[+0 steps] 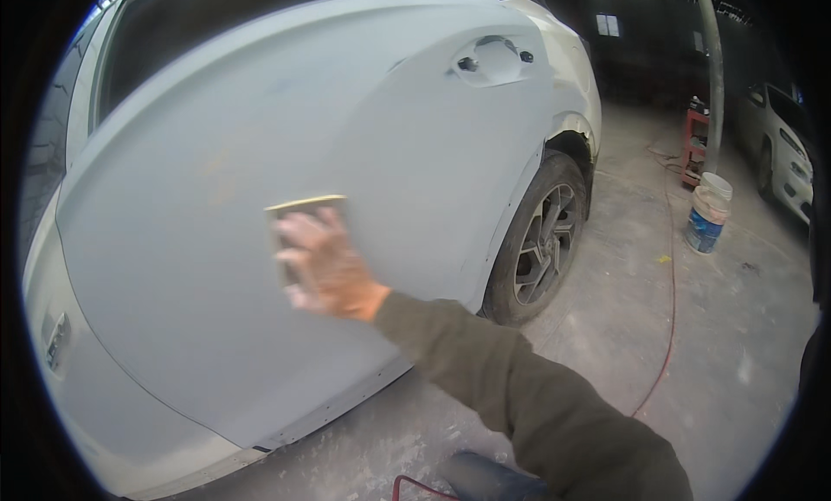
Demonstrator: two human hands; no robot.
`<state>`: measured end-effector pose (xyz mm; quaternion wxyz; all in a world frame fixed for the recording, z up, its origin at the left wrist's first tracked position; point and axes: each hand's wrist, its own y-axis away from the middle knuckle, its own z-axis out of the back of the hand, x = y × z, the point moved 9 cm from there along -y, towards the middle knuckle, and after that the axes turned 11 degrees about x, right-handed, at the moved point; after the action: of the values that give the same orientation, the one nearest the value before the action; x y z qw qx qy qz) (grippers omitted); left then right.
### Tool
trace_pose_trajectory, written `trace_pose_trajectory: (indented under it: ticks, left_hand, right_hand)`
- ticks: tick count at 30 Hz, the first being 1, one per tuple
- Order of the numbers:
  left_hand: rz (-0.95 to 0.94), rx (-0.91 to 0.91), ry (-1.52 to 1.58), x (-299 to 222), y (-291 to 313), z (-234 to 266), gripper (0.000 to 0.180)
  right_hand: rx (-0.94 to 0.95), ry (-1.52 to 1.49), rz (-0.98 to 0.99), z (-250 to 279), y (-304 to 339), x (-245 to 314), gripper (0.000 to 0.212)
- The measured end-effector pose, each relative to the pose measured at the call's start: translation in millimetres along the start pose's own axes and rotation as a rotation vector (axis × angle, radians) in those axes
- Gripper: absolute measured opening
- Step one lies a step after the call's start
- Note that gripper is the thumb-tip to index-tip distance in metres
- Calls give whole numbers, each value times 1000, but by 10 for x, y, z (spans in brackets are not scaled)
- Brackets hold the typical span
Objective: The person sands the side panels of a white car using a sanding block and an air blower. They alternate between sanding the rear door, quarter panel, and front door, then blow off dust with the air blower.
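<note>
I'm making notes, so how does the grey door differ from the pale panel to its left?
The grey door looks dull; the pale panel looks glossier. The door has a bare handle recess; the panel carries a small fitting. The right hand holds a pad against the door, not the panel. They are parts of one car and meet at a seam.

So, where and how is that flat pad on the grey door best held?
Probably by its outer face and side edges, coming from the side facing the wearer: the flat pad appears to lie against the grey door, leaving its inner face hard to reach. The right hand covers it from that side; blur hides exact finger placement.
</note>
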<state>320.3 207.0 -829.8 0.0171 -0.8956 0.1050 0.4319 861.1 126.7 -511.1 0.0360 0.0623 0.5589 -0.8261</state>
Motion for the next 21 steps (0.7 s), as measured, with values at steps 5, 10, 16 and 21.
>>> trace_pose_trajectory:
  ticks: [5, 10, 16, 21]
  left_hand:
    - [-69, 76, 38, 290, 247, -1292, 39]
    - [-135, 43, 6, 369, 650, -1785, 30]
    - [-114, 164, 47, 885, 716, -2211, 8]
    - [-98, 173, 4, 987, 788, -2989, 8]
  right_hand:
    - [73, 158, 308, 269, -468, -250, 68]
    - [-96, 414, -101, 1539, -526, -1653, 82]
    - [-53, 317, 19, 1041, -153, -1153, 77]
    - [167, 210, 312, 1350, 537, -1772, 80]
